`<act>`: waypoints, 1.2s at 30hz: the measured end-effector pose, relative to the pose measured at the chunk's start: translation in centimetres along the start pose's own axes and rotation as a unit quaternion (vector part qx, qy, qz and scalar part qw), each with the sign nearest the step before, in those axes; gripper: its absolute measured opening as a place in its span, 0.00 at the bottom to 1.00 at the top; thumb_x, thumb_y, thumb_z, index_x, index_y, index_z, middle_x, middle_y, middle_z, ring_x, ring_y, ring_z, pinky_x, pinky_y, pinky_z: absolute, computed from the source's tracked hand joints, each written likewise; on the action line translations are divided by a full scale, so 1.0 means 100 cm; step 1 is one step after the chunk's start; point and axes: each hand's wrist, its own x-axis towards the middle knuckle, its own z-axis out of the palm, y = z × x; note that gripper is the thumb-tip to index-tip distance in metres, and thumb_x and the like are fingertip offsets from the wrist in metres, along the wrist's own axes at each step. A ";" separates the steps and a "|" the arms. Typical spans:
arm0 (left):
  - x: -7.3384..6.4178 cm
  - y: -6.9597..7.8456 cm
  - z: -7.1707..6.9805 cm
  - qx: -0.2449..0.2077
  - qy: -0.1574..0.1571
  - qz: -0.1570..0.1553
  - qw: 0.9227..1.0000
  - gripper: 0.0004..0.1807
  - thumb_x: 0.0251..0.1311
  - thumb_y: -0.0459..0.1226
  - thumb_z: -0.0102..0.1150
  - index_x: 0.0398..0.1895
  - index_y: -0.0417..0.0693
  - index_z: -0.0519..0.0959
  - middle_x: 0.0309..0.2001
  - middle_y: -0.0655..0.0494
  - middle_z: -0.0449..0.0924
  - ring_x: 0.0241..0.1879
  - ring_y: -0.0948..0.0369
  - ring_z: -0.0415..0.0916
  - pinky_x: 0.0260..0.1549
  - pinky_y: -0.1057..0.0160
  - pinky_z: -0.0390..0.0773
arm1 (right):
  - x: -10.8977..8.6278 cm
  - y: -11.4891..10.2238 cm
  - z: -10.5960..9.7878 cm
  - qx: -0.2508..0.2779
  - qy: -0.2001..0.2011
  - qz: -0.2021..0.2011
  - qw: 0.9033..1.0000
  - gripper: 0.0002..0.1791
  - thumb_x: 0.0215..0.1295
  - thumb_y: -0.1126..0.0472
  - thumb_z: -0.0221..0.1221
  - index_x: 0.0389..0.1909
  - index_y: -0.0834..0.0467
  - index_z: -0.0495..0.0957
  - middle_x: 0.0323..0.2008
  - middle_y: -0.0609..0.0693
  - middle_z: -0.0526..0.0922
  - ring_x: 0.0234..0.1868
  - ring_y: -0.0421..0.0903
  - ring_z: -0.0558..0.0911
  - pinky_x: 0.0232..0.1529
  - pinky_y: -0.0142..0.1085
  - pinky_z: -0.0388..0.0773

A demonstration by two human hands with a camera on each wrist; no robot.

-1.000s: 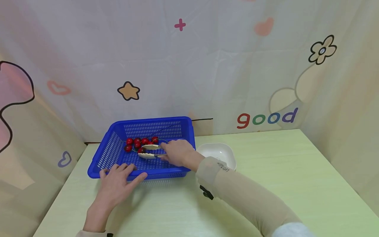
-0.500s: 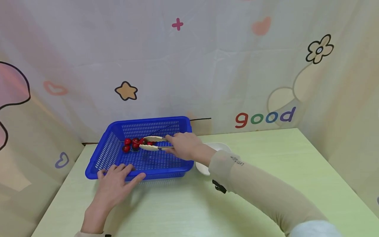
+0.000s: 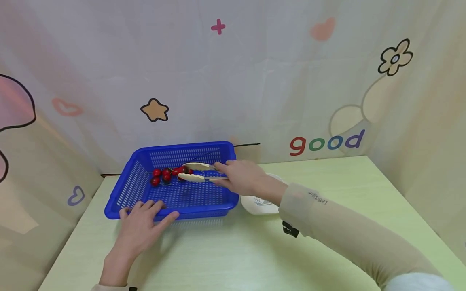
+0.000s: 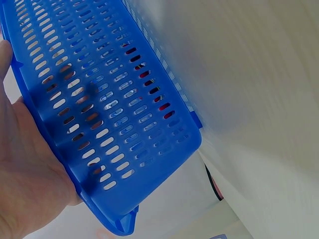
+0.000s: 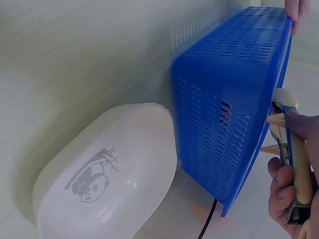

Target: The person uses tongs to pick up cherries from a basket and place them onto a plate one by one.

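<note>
The right hand (image 3: 242, 176) grips a pair of tongs (image 3: 194, 178), its fingers wrapped round the handle. The tongs' 2 cream tips stand apart over the blue basket (image 3: 205, 209), with 1 cherry (image 3: 184, 169) between them (whether they pinch it, I cannot tell). The other red cherries (image 3: 166, 177) cluster inside the basket, toward its back left. The left hand (image 3: 140, 228) holds the basket's front rim, fingers hooked over it and thumb stretched outside. Just beside the basket's right end, a white bowl (image 5: 117, 199) with a grey panda print sits on the pale table (image 3: 218, 258).
</note>
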 end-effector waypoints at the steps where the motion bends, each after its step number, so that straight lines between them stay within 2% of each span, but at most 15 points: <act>1: 0.000 0.000 0.000 0.000 0.000 -0.001 1.000 0.37 0.68 0.69 0.49 0.54 0.47 0.83 0.49 0.43 0.82 0.55 0.38 0.71 0.51 0.23 0.54 | -0.002 0.001 0.000 0.006 0.004 -0.001 1.000 0.35 0.78 0.36 0.49 0.76 0.52 0.67 0.52 0.51 0.84 0.42 0.46 0.84 0.35 0.35 0.81; 7: 0.000 0.000 0.000 0.005 -0.007 -0.008 1.000 0.39 0.67 0.70 0.48 0.56 0.47 0.83 0.52 0.42 0.82 0.57 0.37 0.70 0.53 0.22 0.52 | -0.019 0.011 0.000 0.053 0.029 -0.007 0.998 0.33 0.77 0.37 0.52 0.73 0.54 0.71 0.39 0.47 0.82 0.33 0.43 0.78 0.28 0.33 0.75; 10: 0.001 0.001 0.000 0.007 -0.009 -0.009 1.000 0.40 0.67 0.70 0.47 0.57 0.47 0.83 0.53 0.41 0.81 0.57 0.37 0.70 0.54 0.22 0.52 | -0.029 0.017 -0.001 0.068 0.038 -0.006 0.997 0.33 0.77 0.39 0.54 0.73 0.54 0.71 0.36 0.46 0.81 0.31 0.43 0.77 0.25 0.33 0.74; 13: 0.000 0.002 0.000 0.008 -0.009 -0.012 1.000 0.40 0.67 0.70 0.48 0.58 0.47 0.82 0.54 0.41 0.81 0.58 0.37 0.70 0.54 0.22 0.52 | -0.038 0.022 -0.001 0.077 0.049 -0.003 0.996 0.32 0.76 0.40 0.55 0.73 0.54 0.71 0.42 0.48 0.84 0.32 0.43 0.79 0.26 0.33 0.75; 16: -0.001 0.002 -0.001 0.008 -0.009 -0.013 1.000 0.39 0.68 0.69 0.48 0.58 0.46 0.82 0.53 0.42 0.81 0.57 0.37 0.70 0.54 0.23 0.53 | -0.047 0.029 -0.001 0.077 0.071 -0.002 0.994 0.32 0.76 0.41 0.56 0.72 0.55 0.72 0.52 0.50 0.85 0.38 0.45 0.84 0.31 0.35 0.79; 19: -0.002 0.001 -0.001 0.007 -0.006 -0.010 1.000 0.38 0.68 0.69 0.49 0.56 0.47 0.83 0.51 0.43 0.82 0.56 0.38 0.70 0.53 0.23 0.53 | -0.058 0.036 -0.002 0.082 0.087 0.003 0.993 0.32 0.76 0.42 0.57 0.71 0.57 0.73 0.54 0.50 0.85 0.41 0.46 0.86 0.35 0.39 0.82; 23: -0.001 0.001 -0.001 0.005 0.000 -0.005 1.000 0.36 0.68 0.69 0.50 0.53 0.49 0.83 0.49 0.46 0.82 0.54 0.40 0.71 0.52 0.24 0.54 | -0.072 0.047 -0.003 0.091 0.092 0.018 0.991 0.32 0.74 0.43 0.60 0.71 0.57 0.73 0.43 0.48 0.85 0.36 0.43 0.83 0.33 0.37 0.79; 28: -0.001 0.001 -0.001 0.006 0.004 0.002 1.000 0.35 0.68 0.68 0.50 0.53 0.49 0.83 0.46 0.49 0.81 0.51 0.42 0.72 0.51 0.26 0.55 | -0.090 0.062 0.000 0.080 0.110 0.030 0.990 0.31 0.72 0.43 0.62 0.70 0.55 0.74 0.31 0.42 0.77 0.29 0.40 0.75 0.27 0.35 0.73; 36: -0.001 -0.001 0.000 0.007 0.001 -0.001 1.000 0.36 0.68 0.69 0.48 0.54 0.48 0.83 0.48 0.47 0.81 0.51 0.41 0.71 0.52 0.26 0.55 | -0.118 0.080 0.007 0.081 0.126 0.055 0.987 0.31 0.73 0.43 0.61 0.70 0.54 0.74 0.26 0.41 0.71 0.25 0.40 0.69 0.24 0.36 0.66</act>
